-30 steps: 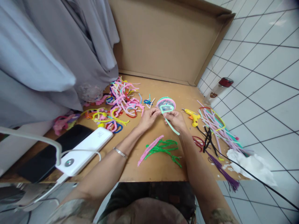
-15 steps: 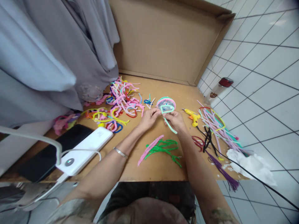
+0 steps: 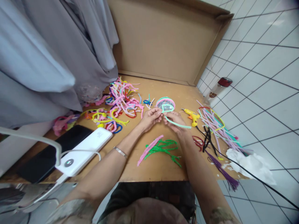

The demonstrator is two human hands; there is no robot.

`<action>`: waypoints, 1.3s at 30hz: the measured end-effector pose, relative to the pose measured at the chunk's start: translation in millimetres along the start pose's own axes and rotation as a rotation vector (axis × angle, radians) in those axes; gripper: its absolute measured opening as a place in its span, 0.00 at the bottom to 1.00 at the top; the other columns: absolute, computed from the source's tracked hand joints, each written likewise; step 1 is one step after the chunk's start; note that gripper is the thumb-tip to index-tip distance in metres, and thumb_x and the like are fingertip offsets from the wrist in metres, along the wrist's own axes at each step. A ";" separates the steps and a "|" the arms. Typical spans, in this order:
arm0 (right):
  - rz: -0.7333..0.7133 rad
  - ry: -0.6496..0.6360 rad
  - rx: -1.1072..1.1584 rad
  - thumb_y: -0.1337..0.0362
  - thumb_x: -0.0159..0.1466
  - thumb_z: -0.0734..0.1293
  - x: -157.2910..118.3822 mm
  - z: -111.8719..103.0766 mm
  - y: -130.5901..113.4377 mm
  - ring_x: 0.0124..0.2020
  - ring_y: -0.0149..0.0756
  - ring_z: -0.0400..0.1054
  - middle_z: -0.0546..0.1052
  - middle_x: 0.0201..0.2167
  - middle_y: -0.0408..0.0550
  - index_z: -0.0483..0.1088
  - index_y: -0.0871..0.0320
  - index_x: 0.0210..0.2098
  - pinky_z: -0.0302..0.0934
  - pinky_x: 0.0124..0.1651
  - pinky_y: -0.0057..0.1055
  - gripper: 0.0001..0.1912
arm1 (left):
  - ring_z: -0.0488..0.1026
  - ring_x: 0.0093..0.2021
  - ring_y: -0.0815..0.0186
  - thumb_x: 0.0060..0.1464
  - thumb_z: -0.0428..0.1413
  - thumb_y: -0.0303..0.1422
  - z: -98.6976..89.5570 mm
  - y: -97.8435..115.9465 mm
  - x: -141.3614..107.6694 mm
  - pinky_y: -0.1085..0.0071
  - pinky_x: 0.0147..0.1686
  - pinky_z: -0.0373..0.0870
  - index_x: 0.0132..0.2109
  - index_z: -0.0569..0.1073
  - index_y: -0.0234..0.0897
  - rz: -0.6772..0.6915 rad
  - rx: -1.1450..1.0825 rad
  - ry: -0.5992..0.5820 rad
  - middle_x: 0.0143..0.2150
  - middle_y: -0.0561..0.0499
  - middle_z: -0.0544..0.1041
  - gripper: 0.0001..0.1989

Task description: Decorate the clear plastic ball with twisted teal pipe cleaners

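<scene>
While the left hand and right hand are pinching the mint-green pipe cleaner, each grip closed, in front of the pink-rimmed round piece, any slackening could be letting its loop uncurl.

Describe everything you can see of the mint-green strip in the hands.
The mint-green strip is slender and bendable, apparently a fuzzy pipe cleaner. One part is bent into a rounded loop; the rest runs out as a gently curved tail over the right hand, its free end pointing right. Fingertips of the left hand and right hand pinch near the loop's base. The loop appears before a clear round piece with a pink rim; whether they touch is unclear.
</scene>
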State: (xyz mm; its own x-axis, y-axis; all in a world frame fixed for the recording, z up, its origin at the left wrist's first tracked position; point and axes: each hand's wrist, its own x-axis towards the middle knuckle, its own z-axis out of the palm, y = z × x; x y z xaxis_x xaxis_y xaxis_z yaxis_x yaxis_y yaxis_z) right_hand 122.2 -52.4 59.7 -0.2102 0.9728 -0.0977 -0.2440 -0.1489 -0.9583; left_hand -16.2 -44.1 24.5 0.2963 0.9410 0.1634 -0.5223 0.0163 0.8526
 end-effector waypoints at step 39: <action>-0.194 0.221 -0.287 0.61 0.44 0.73 -1.8 6.7 5.9 0.16 0.25 0.59 0.69 0.16 0.38 0.69 0.58 0.22 0.53 0.20 0.25 0.10 | 0.65 0.22 0.74 0.44 0.64 0.43 1.0 0.6 -0.9 0.75 0.25 0.62 0.29 0.75 0.33 0.142 0.311 0.113 0.21 0.55 0.70 0.15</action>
State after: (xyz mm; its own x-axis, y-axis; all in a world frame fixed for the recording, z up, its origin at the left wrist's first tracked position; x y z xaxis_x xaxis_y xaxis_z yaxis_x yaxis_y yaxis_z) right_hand 114.8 -56.2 56.0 0.0301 0.9973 0.0672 0.0217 0.0665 -0.9975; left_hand -16.0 -45.3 25.3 0.1387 0.9582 0.2503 -0.2780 -0.2049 0.9385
